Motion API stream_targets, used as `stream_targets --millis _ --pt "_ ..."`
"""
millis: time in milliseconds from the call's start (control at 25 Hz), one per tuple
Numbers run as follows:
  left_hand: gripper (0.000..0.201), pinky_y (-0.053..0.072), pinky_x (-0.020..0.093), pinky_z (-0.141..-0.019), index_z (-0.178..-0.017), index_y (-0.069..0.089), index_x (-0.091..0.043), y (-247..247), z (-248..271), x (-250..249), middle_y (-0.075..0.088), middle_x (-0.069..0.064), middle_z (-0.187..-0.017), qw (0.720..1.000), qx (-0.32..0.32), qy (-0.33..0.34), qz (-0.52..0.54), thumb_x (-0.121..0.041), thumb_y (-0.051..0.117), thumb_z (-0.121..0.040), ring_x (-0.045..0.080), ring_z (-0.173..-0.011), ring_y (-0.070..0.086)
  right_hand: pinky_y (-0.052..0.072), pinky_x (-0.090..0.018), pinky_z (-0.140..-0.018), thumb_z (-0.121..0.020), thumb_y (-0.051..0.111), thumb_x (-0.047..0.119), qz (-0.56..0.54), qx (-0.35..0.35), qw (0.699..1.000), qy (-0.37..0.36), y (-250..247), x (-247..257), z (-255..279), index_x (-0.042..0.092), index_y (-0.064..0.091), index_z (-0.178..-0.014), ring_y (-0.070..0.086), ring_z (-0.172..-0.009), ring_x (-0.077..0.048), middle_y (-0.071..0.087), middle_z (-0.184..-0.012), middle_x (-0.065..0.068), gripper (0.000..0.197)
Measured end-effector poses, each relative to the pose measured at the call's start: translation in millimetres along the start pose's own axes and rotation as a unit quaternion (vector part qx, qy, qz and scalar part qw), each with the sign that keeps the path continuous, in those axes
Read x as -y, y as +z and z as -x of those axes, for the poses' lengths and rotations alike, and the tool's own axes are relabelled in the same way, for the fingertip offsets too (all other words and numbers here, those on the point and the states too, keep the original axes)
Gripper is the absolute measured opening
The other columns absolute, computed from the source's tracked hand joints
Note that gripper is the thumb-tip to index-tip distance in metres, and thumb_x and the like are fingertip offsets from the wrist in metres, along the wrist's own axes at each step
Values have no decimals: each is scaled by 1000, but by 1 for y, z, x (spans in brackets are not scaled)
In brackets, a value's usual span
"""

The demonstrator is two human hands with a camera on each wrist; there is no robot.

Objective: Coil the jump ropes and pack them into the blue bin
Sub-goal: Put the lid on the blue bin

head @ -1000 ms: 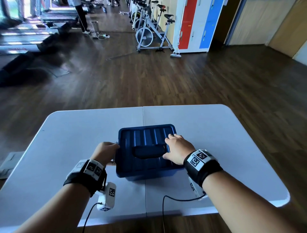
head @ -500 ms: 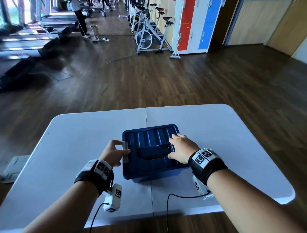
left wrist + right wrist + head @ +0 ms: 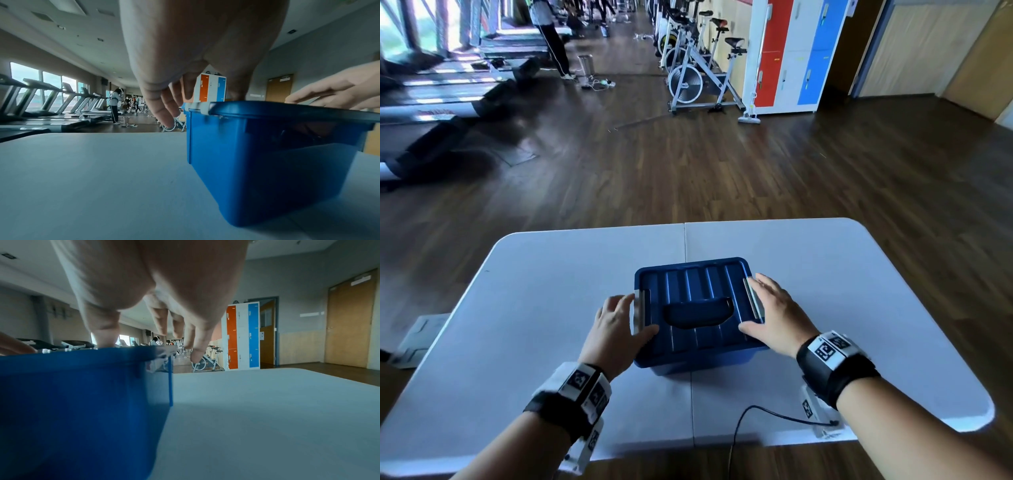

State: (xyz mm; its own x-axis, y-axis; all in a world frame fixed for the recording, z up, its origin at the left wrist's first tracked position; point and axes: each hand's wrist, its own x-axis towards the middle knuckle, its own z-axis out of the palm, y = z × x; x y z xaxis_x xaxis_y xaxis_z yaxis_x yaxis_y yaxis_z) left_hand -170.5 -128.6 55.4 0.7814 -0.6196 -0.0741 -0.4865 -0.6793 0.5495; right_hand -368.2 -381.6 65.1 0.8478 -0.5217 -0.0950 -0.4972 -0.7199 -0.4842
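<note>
I see the blue bin point(image 3: 698, 356) at the centre of the white bench point(image 3: 551, 291), slightly toward my near edge, straddling the bench's centre seam. Its ribbed blue lid point(image 3: 695, 284) is seated on top, with a dark recessed handle point(image 3: 697, 313) at the lid's middle. A grey latch point(image 3: 639, 310) sits on the lid's 9 o'clock edge and a second grey latch point(image 3: 752, 301) on its 3 o'clock edge. The jump ropes are not visible in any view.

My left hand point(image 3: 616, 329) is at the bin's 9 o'clock side: the thumb lies on the lid, the fingers hang loosely curved beside the latch. From the left wrist view the fingertips point(image 3: 168, 120) hang clear of the bin wall point(image 3: 267, 162). This grip is relaxed and holds nothing.

My right hand point(image 3: 777, 315) is at the 3 o'clock side, fingers extended along the latch, thumb resting on the lid's near corner. This grip is likewise slack, closed on nothing.

Beyond the bench, at 12 o'clock, an exercise bike point(image 3: 698, 78) stands before red, white and blue lockers point(image 3: 791, 54). Treadmills point(image 3: 431, 113) line the 10 o'clock side.
</note>
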Motion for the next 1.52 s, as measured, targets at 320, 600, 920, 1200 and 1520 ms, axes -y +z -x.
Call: stream_targets --millis 320,600,920,1200,1520 --pt "94 31 30 -115 -155 37 -25 -5 17 24 39 -13 -155 1000 -5 13 -28 -61 76 -77 15 -137 33 23 -28 -121 -85 67 59 43 18 997 -60 10 0 -11 18 27 -159 19 -153 -15 19 -168 2 94" --pt "80 35 35 -112 -154 39 -29 -48 -12 77 41 -14 -157 998 -5 -32 -61 -52 73 -85 24 -131 39 25 -30 -121 -86 67 58 22 25 998 -54 47 74 -57 15 27 -159 24 -152 -21 19 -168 -4 94" --pt "69 40 38 -105 -148 46 -34 -130 -73 170 47 -11 -152 995 17 -56 -84 -42 75 -86 30 -123 45 30 -33 -119 -86 68 57 30 46 997 -49 95 191 -135 13 28 -158 27 -150 -25 18 -168 -8 94" --pt "68 33 35 -106 -151 44 -31 -185 -129 227 45 -11 -153 993 22 -62 -102 -38 73 -90 29 -127 42 35 -36 -117 -83 69 58 49 61 996 -32 135 265 -207 13 36 -152 32 -146 -28 21 -168 -8 89" --pt "69 30 35 -108 -155 35 -27 -202 -161 253 38 -9 -158 991 33 -83 -103 -36 68 -94 34 -129 40 45 -39 -105 -79 69 64 59 61 996 -19 155 291 -242 12 46 -139 44 -134 -29 40 -156 -6 83"
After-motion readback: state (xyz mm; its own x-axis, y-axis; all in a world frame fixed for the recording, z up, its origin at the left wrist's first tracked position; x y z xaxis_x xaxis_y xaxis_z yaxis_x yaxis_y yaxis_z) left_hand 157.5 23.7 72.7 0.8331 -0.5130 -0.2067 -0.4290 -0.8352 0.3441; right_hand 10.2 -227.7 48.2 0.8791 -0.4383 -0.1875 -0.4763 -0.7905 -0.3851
